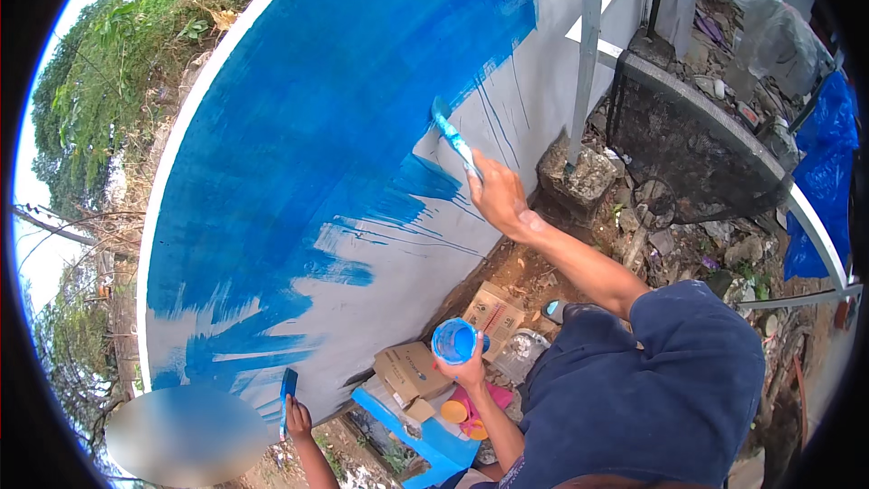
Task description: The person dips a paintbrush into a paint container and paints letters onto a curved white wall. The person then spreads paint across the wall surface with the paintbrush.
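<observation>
My right hand (499,197) grips the handle of a paintbrush (451,132) smeared with light blue paint. Its bristles touch the wall (380,299) at the lower edge of a broad blue painted area (326,109). Drips and uneven strokes run from that area onto the pale unpainted surface. Nearer my body, my left hand (468,367) holds a round container of blue paint (456,341), its open top facing up. At the lower left, another person's hand (297,414) holds a second brush (288,387) with blue bristles close to the wall.
Below the wall lie an opened cardboard box (411,373), a flattened carton (494,312), a clear plastic container (521,355) and orange cups (455,411). A metal post (585,68) stands by a concrete block (577,173). Dark mesh (692,142), rubble and a blue tarp (825,170) are at right.
</observation>
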The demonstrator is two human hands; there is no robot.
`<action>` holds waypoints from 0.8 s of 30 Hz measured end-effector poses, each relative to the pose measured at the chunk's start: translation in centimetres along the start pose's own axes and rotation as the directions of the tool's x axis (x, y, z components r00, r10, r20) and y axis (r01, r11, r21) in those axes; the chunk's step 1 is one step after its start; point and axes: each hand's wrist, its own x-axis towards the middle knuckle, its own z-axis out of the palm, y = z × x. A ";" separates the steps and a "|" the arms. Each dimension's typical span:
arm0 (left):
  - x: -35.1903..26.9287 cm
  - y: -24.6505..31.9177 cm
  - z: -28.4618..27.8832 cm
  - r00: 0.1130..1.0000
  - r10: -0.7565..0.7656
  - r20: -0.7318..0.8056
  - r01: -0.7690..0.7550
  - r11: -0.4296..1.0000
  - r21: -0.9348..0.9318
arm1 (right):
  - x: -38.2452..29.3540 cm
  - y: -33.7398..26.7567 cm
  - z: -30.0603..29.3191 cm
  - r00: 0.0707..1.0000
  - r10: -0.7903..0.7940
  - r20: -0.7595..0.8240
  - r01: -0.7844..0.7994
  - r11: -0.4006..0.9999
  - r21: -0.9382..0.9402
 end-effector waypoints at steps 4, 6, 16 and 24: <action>-0.1 -0.3 0.3 0.999 -0.020 -0.030 0.019 1.000 -0.004 | -4.9 -5.4 2.2 0.968 -0.080 0.238 0.049 0.990 0.133; -0.1 -0.6 0.7 0.998 -0.043 -0.041 0.042 0.999 -0.024 | -6.6 -6.6 2.1 0.947 -0.200 0.252 0.153 0.969 0.195; 0.1 -0.5 2.0 1.000 0.000 -0.029 0.000 1.000 -0.001 | 5.6 5.2 -4.8 0.929 -0.285 0.235 0.322 0.937 -0.136; -1.6 1.2 0.7 0.996 0.022 -0.092 -0.021 1.000 0.014 | 14.8 14.4 -11.6 0.968 0.070 -0.242 -0.185 0.851 -0.491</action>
